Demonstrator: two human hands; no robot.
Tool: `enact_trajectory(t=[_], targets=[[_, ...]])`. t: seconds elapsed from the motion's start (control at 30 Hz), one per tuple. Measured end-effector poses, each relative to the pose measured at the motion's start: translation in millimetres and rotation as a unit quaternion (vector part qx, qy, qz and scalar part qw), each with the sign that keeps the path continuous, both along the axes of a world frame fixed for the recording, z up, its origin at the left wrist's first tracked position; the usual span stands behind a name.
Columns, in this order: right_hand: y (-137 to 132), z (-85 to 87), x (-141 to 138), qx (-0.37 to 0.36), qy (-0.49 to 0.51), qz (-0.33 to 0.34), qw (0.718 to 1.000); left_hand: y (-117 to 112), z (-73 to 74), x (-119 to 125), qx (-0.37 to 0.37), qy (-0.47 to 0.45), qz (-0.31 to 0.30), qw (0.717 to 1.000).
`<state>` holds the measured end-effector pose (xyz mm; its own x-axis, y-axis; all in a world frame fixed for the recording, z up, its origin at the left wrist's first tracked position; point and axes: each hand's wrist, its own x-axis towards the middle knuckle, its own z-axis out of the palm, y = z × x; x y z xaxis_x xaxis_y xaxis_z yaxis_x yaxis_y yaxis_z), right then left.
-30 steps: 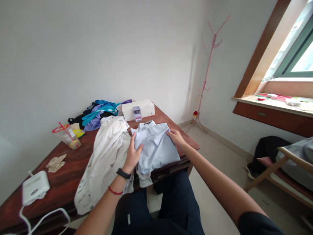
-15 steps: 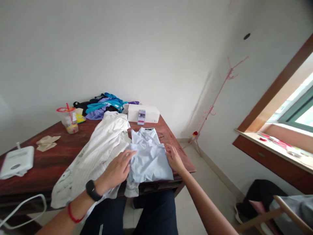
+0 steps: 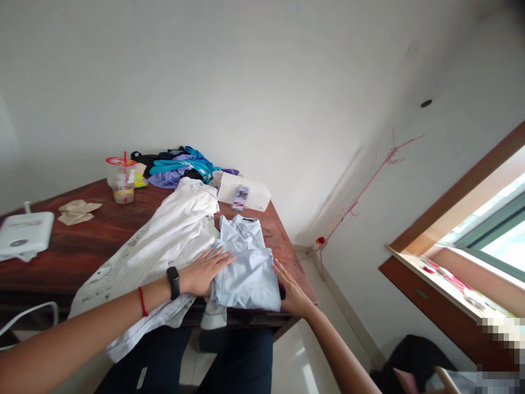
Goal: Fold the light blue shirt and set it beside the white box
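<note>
Pale blue cloth, head view: folded shirt (image 3: pixel 245 273) lying at the near right corner of the tabletop (image 3: pixel 77 249), collar pointing away, one lower flap hanging over the front edge.

Left hand (image 3: pixel 203 271) lying flat, fingers spread and unclenched, pressing the shirt's left fold where it is overlapping a white striped garment (image 3: pixel 164 241). Right hand (image 3: pixel 292 294) likewise open, palm bearing against the shirt's right edge, gripping nothing.

Step judged: squaring and flattening the folded bundle from both sides. Any lift from here calling for support under both edges, the folds appearing loose and the hanging flap needing tucking first.

Farther back: white box (image 3: pixel 245 191), heap of blue and purple clothes (image 3: pixel 180 167), lidded cup (image 3: pixel 121 180).

Hidden or unclear: right palm's contact line lying behind the cloth; underside of the bundle not showing; box label blurred; lower right corner pixelated; white device (image 3: pixel 24 236) lying partly out of frame.
</note>
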<state>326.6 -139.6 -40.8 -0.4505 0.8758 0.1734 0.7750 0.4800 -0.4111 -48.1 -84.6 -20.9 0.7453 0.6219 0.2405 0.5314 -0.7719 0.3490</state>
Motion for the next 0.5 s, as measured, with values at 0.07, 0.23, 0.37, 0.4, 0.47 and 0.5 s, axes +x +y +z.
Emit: enact_trajectory(t=[0.07,0.23,0.37,0.4,0.47,0.5], targets=[[5.5,0.0,-0.7,-0.031,-0.025,-0.004,0.999,6.3,-3.3,4.3,-0.006,-0.007,0.012,1.000],[20.0,3.9,9.2,-0.111,-0.042,0.016,0.993,13.0,-4.8,4.8,-0.013,-0.032,0.020,0.999],[23.8,11.0,24.1,-0.058,0.008,0.023,0.998,11.7,-4.2,5.9,-0.055,-0.121,0.036,0.991],[24.2,12.5,25.4,-0.038,0.012,0.020,0.999,11.8,-4.0,7.2,-0.075,-0.147,0.042,0.985],[25.4,14.8,22.9,0.004,0.020,0.021,1.000,12.9,-2.4,10.2,-0.110,-0.230,0.075,0.964],[26.4,15.3,19.3,0.025,0.026,0.024,0.999,13.7,-0.7,11.5,-0.122,-0.283,0.097,0.946]])
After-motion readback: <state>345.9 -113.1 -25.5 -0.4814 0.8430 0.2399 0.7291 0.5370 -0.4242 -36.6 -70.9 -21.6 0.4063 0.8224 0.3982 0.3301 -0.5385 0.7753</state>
